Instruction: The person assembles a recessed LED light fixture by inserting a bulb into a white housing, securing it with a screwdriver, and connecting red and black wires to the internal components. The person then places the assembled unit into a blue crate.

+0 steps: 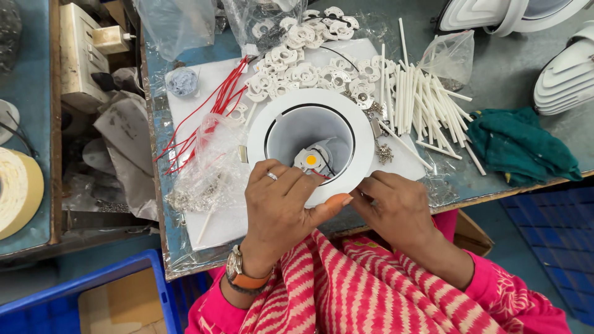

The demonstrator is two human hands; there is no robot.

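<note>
A round white downlight housing stands on the bench, its open side up, with a small LED chip and dark wires showing inside. My left hand grips the near rim, fingers curled over the edge into the opening; it wears a ring and a wristwatch. My right hand rests against the near right of the rim, its fingers tucked under toward the left thumb. What the right fingers hold cannot be seen.
A pile of small white plastic rings lies behind the housing, white tubes to its right, red wires and clear plastic bags to its left. A green cloth, white lamp housings and blue crates surround the bench.
</note>
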